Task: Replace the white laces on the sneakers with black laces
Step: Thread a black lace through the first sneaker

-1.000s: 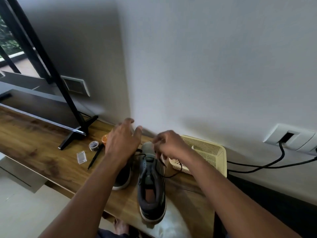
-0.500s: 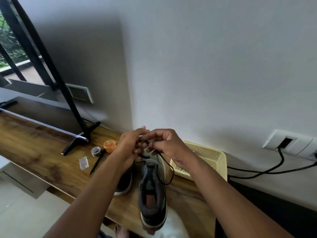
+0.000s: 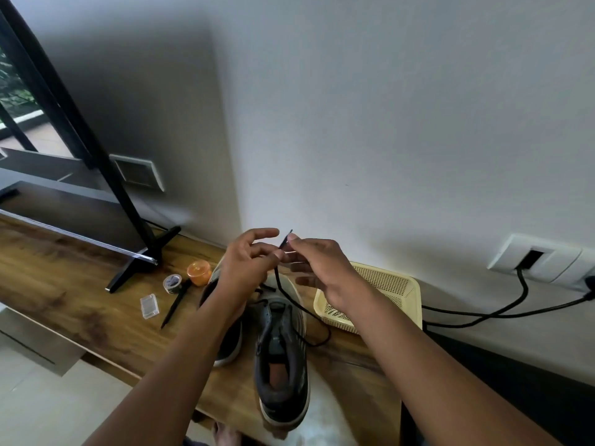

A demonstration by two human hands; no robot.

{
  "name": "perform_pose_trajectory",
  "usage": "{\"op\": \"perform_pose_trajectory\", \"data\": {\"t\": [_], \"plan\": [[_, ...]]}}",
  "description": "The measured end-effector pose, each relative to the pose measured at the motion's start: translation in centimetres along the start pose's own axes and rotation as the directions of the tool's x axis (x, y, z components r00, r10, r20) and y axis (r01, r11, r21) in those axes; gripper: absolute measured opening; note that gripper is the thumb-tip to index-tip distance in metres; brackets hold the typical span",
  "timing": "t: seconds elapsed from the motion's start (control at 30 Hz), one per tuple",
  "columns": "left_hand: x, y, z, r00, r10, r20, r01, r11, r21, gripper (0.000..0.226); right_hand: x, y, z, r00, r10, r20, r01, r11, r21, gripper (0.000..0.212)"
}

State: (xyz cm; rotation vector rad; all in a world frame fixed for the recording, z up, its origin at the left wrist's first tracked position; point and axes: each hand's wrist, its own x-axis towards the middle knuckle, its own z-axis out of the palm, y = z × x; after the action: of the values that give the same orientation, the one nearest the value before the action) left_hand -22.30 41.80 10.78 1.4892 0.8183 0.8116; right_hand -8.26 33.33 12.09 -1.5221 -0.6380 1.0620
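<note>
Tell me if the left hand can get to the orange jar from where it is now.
Probably yes. The left hand is raised over the sneakers, pinching the black lace, and the orange jar stands just to its left on the table with nothing between. It would have to let go of the lace first.

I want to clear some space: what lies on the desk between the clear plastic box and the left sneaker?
In the head view, a black pen lies between the clear plastic box and the left sneaker.
</note>
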Motion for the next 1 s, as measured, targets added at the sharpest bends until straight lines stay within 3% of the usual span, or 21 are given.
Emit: {"op": "perform_pose_trajectory", "data": {"t": [0.2, 0.27, 0.3, 0.37, 0.43, 0.57, 0.67, 1.0], "plan": [[-0.5, -0.1, 1.2, 0.995, 0.006, 0.101, -0.012, 0.998, 0.064, 0.038, -0.1, -0.1, -0.3, 0.996, -0.004, -0.090, 0.023, 0.977, 0.214, 0.017], [-0.4, 0.1, 1.3, 0.998, -0.040, 0.042, 0.041, 0.999, -0.021, 0.040, 0.0, -0.3, -0.6, 0.992, -0.033, -0.120, 0.066, 0.958, 0.278, 0.012], [-0.2, 0.3, 1.1, 0.995, -0.095, 0.011, 0.096, 0.985, -0.141, 0.050, 0.1, -0.4, -0.8, 0.987, -0.067, -0.147, 0.106, 0.956, 0.272, 0.011], [-0.1, 0.7, 0.5, 0.978, -0.207, 0.014, 0.192, 0.875, -0.444, 0.075, 0.3, -0.3, -1.0, 0.964, -0.185, -0.189, 0.217, 0.963, 0.161, 0.010], [0.1, 0.8, -0.5, 0.966, -0.254, 0.046, 0.222, 0.723, -0.654, 0.082, 0.3, 0.1, -0.9, 0.934, -0.322, -0.154, 0.324, 0.946, -0.016, 0.009], [0.3, 0.7, -1.6, 0.962, -0.252, 0.108, 0.223, 0.488, -0.844, 0.084, 0.0, 1.9, 0.9, 0.872, -0.489, -0.030, 0.440, 0.809, -0.389, 0.012], [0.1, 0.9, -1.4, 0.960, -0.246, 0.132, 0.233, 0.443, -0.866, 0.087, -0.3, 3.0, 2.2, 0.860, -0.510, 0.012, 0.458, 0.762, -0.458, 0.011], [0.4, 0.9, -1.4, 0.966, -0.204, 0.160, 0.237, 0.446, -0.863, 0.081, 0.2, 3.6, 2.9, 0.918, -0.384, -0.100, 0.334, 0.883, -0.330, 0.016]]}}
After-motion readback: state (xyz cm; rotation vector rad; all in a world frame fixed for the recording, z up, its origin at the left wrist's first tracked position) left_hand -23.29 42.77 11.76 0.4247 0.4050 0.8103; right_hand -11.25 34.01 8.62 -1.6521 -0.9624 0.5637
